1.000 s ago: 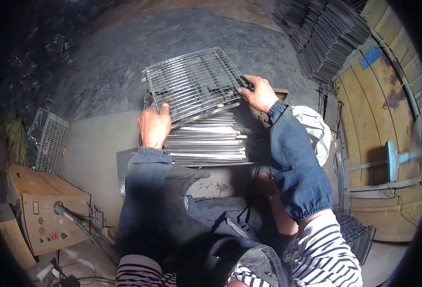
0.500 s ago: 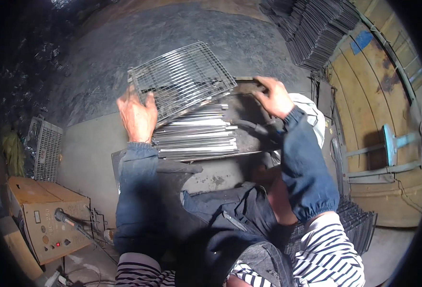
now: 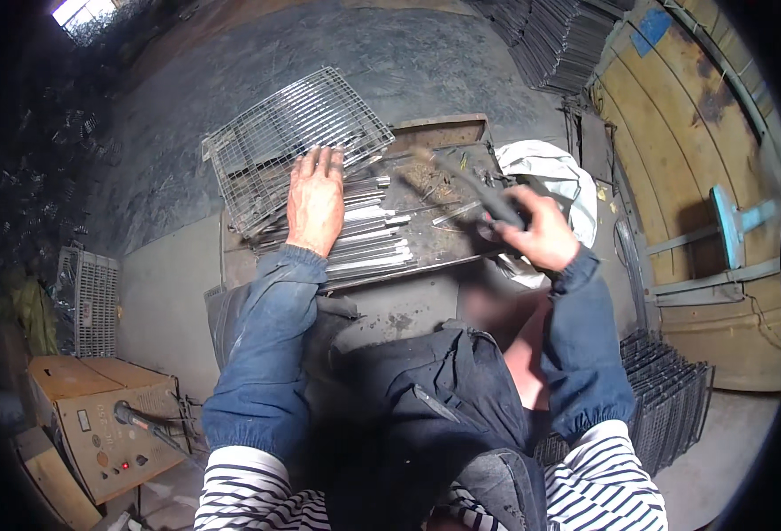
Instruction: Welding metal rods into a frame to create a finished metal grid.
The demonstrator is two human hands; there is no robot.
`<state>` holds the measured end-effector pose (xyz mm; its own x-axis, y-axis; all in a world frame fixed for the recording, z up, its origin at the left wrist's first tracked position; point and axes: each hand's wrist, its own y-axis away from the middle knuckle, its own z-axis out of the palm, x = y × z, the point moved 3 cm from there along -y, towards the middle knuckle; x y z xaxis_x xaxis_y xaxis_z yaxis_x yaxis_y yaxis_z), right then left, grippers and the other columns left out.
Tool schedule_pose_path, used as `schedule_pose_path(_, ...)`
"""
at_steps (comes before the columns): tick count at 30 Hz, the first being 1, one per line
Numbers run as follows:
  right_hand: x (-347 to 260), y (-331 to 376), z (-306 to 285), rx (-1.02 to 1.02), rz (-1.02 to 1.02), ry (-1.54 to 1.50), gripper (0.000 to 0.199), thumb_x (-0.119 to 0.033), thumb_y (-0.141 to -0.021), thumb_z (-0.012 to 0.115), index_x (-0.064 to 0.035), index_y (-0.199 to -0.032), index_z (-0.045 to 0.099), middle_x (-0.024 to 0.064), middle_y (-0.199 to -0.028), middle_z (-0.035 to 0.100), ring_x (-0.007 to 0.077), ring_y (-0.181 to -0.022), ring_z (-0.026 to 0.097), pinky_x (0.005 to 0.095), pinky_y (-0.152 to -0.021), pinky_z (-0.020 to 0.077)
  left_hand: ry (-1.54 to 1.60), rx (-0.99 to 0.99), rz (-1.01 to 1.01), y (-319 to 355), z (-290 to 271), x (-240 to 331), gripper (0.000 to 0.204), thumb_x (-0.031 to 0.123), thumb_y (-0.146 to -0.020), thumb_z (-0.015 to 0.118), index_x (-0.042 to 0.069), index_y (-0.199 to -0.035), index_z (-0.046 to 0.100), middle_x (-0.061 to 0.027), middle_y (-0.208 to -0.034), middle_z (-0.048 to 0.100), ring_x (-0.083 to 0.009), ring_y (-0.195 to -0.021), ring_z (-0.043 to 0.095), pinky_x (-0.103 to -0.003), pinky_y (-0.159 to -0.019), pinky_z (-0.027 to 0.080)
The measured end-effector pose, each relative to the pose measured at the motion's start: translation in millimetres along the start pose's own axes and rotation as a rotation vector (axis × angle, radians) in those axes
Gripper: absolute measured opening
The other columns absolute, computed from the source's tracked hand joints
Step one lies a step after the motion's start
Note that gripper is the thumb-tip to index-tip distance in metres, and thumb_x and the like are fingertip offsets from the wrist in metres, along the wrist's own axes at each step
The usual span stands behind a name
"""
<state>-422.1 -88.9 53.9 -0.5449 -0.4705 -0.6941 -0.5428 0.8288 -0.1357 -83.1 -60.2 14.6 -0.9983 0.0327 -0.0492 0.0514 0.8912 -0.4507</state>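
A rectangular wire mesh panel (image 3: 288, 133) lies tilted over the left part of a low metal work tray (image 3: 443, 131). My left hand (image 3: 316, 199) rests with fingers stretched out at the panel's near edge, above a row of flat metal strips (image 3: 368, 252). Whether it presses on the panel or on the strips, I cannot tell. In my right hand (image 3: 536, 232) is a dark-handled welding torch (image 3: 499, 205), held over the tray's right side. Its neck points up and left and is smeared by motion. Small loose rods and debris (image 3: 439, 186) lie on the tray beneath it.
An orange welding machine (image 3: 111, 429) with a cable stands at lower left, below a grey plastic crate (image 3: 94, 301). White cloth (image 3: 554, 164) hangs beside the tray's right end. Stacked mesh panels (image 3: 669, 389) stand at lower right, and more stacks (image 3: 554, 40) at upper right.
My right hand has left the panel's side and taken hold of the torch. My left hand has shifted right onto the near edge. The panel has moved slightly left in view.
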Motion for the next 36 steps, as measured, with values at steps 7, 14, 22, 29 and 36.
schedule_pose_path(7, -8.5, 14.9, 25.8, 0.017, 0.06, -0.144, 0.051, -0.021, -0.089, 0.074, 0.0081, -0.129, 0.059, 0.0204, -0.099, 0.073, 0.0217, -0.083, 0.071, 0.0322, -0.081, 0.0546, -0.093, -0.007, 0.034, -2.0, 8.2, 5.1, 0.05, 0.003, -0.091, 0.048, -0.002, -0.141, 0.051, -0.0201, -0.14, 0.057, -0.0317, -0.139, 0.046, -0.047, -0.12, 0.031)
schedule_pose_path(14, 4.3, -1.3, 44.4, 0.092, 0.035, -0.137, 0.053, -0.029, -0.093, 0.071, 0.0077, -0.13, 0.059, 0.0261, -0.103, 0.071, 0.0308, -0.093, 0.072, 0.0363, -0.085, 0.0544, -0.076, -0.016, 0.037, -3.7, 4.9, 6.0, 0.051, 0.001, -0.089, 0.048, -0.003, -0.14, 0.052, -0.0203, -0.14, 0.057, -0.0318, -0.138, 0.047, -0.048, -0.119, 0.031)
schedule_pose_path(22, 0.9, -3.5, 43.7, 0.068, 0.089, -0.112, 0.056, -0.034, -0.094, 0.069, 0.0066, -0.13, 0.059, 0.028, -0.103, 0.071, 0.0365, -0.095, 0.072, 0.0397, -0.086, 0.0546, -0.09, -0.019, 0.039, -2.5, 6.3, 5.1, 0.051, 0.002, -0.089, 0.049, -0.003, -0.14, 0.052, -0.0204, -0.14, 0.057, -0.0315, -0.138, 0.047, -0.048, -0.119, 0.031)
schedule_pose_path(29, 3.4, -5.7, 48.9, 0.071, 0.058, -0.137, 0.052, -0.03, -0.093, 0.07, 0.0064, -0.129, 0.06, 0.0245, -0.101, 0.072, 0.0299, -0.086, 0.073, 0.0372, -0.079, 0.0548, -0.077, -0.019, 0.038, -2.0, 9.8, 3.8, 0.048, 0.008, -0.092, 0.049, -0.002, -0.139, 0.053, -0.0213, -0.141, 0.056, -0.0331, -0.138, 0.048, -0.049, -0.12, 0.031)
schedule_pose_path(36, 6.1, -7.5, 50.3, 0.164, -0.088, -0.159, 0.044, -0.027, -0.094, 0.07, 0.0036, -0.124, 0.063, 0.0259, -0.101, 0.071, 0.0369, -0.094, 0.072, 0.0403, -0.082, 0.0546, -0.138, -0.059, 0.061, -2.7, 13.4, 4.9, 0.053, 0.005, -0.09, 0.049, -0.004, -0.142, 0.05, -0.0212, -0.147, 0.051, -0.0324, -0.14, 0.045, -0.046, -0.12, 0.031)
